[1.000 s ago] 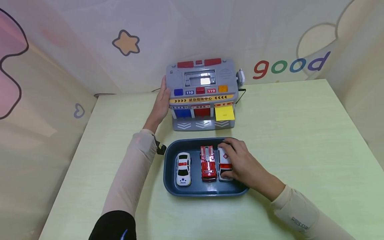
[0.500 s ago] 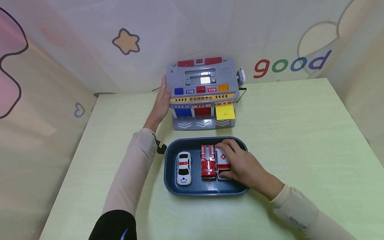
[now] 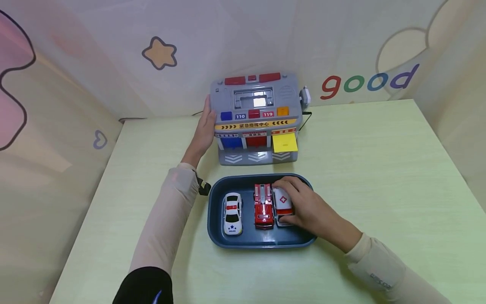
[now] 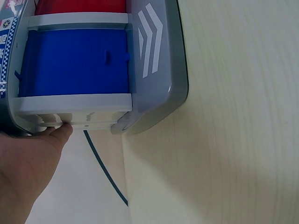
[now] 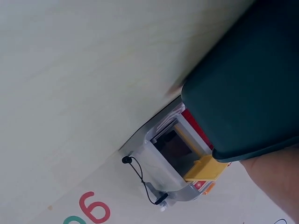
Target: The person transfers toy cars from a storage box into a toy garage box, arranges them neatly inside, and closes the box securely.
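My right hand (image 3: 307,209) reaches into a dark blue tray (image 3: 243,241) and grips a white toy ambulance (image 3: 282,202) with a red cross, thumb near its front end and fingers at its far end. Beside the ambulance lies a red toy fire truck (image 3: 263,207); a white toy police car (image 3: 233,214) sits farther left in the tray. Against the left side of a grey toy rescue station (image 3: 256,122) rests my left hand (image 3: 203,133), its fingers lying along the wall. The station's yellow door (image 3: 285,142) is raised, while its blue door (image 4: 74,63) and red door are down.
A grey-white crank-like part (image 3: 304,98) and a black cord (image 3: 305,121) are at the station's right side. Behind it stands a printed curtain (image 3: 243,38). The light green table (image 3: 372,177) extends to both sides. In the right wrist view, the tray's outer wall (image 5: 247,88) blocks the cars.
My right hand has shifted slightly left with the ambulance, bringing it up next to the fire truck. The left hand and the station have stayed in place.
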Demonstrator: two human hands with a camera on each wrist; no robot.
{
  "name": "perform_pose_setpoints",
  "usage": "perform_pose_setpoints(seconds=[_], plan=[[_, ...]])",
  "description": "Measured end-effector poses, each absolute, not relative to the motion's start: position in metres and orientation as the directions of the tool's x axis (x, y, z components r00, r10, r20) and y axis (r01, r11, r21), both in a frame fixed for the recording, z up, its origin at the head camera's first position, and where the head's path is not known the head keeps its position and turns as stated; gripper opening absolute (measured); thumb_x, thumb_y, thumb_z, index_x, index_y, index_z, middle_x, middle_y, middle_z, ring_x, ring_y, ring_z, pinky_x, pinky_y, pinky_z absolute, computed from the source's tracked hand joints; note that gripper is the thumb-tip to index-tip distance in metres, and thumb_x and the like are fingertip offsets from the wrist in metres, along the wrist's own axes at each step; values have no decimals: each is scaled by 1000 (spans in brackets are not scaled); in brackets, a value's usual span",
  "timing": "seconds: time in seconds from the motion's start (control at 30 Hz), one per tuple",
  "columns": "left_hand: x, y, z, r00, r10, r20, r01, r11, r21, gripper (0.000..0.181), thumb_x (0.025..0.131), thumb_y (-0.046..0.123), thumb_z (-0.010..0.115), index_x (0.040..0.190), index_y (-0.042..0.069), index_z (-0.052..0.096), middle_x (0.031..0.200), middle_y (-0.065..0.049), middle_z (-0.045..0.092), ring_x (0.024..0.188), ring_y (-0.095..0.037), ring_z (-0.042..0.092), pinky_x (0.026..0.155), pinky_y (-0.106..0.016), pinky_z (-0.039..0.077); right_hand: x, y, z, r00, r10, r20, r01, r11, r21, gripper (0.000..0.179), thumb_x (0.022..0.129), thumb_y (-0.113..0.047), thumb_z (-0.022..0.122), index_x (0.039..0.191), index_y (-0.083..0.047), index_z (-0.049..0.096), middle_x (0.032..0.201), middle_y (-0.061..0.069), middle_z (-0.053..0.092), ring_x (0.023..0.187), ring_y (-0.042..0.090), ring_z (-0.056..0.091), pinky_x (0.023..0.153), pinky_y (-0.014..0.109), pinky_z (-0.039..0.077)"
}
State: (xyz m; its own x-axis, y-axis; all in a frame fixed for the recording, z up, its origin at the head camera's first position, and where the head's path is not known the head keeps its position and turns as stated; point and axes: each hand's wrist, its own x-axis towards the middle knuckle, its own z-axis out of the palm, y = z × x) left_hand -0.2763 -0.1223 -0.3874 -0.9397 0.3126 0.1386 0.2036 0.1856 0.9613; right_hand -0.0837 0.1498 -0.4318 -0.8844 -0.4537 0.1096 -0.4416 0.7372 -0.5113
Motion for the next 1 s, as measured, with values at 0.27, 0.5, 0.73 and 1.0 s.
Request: perform_pose_setpoints(seconds=[0.27, 0.5, 0.73, 1.0], plan=[[-276, -121, -388, -945, 300, 127, 190, 192, 963, 58, 111, 25, 21, 161, 19, -8, 169, 8, -1, 153, -5, -3, 124, -30, 3, -84, 152, -432, -888, -448, 99, -423, 716, -555, 85, 71, -21, 92, 141, -7, 45, 143, 14, 48, 126, 31, 51, 92, 44, 56], [-276, -122, -388, -948, 297, 117, 180, 193, 964, 58, 111, 27, 21, 161, 20, -8, 169, 10, -1, 153, -4, -2, 124, -30, 3, -83, 152, -430, -888, -440, 134, -432, 698, -571, 85, 69, -16, 93, 140, -4, 47, 141, 16, 50, 126, 33, 53, 90, 44, 57], [-276, -122, -389, -952, 287, 105, 169, 208, 963, 59, 111, 29, 22, 161, 21, -8, 169, 11, -1, 153, -5, -2, 124, -31, 4, -85, 154, -429, -901, -411, 140, -406, 684, -606, 86, 68, -14, 94, 139, -3, 46, 138, 18, 54, 121, 34, 58, 88, 45, 57], [-276, -121, -388, -951, 288, 109, 173, 205, 963, 59, 111, 29, 23, 161, 21, -8, 169, 10, -1, 154, -6, -2, 125, -32, 4, -86, 158, -425, -921, -378, 93, -346, 685, -641, 90, 68, -18, 94, 142, -4, 45, 138, 16, 56, 119, 32, 59, 90, 46, 56]])
